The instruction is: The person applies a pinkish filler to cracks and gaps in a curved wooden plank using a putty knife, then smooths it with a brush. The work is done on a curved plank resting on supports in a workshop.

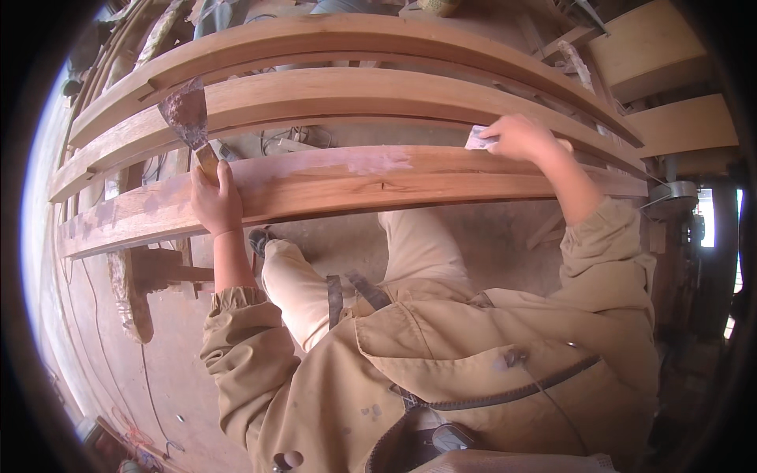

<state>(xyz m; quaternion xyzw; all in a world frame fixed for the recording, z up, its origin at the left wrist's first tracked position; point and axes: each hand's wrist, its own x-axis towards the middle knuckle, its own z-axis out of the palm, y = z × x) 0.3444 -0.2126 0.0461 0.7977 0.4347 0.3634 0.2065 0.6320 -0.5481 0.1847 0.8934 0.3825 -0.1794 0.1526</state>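
Observation:
My left hand (215, 199) is closed round the wooden handle of a broad putty knife (186, 117). Its blade points up and away, and dull purplish paste coats it. Over the right part of the nearest wooden beam (315, 193), my right hand (522, 139) pinches a small flat scraper (479, 138), pale and smeared with purple. Whether its edge touches the wood I cannot tell. Pinkish-purple filler (378, 160) is spread thinly along the middle of the beam's upper face. A small dark mark shows on its near side, and darker patches lie toward its left end.
Two more long beams (331, 85) lie parallel beyond the nearest one. A rough wooden support (130, 296) stands under the left end. Large timber blocks (650, 47) sit at the far right. Cords (146, 378) trail over the floor at left.

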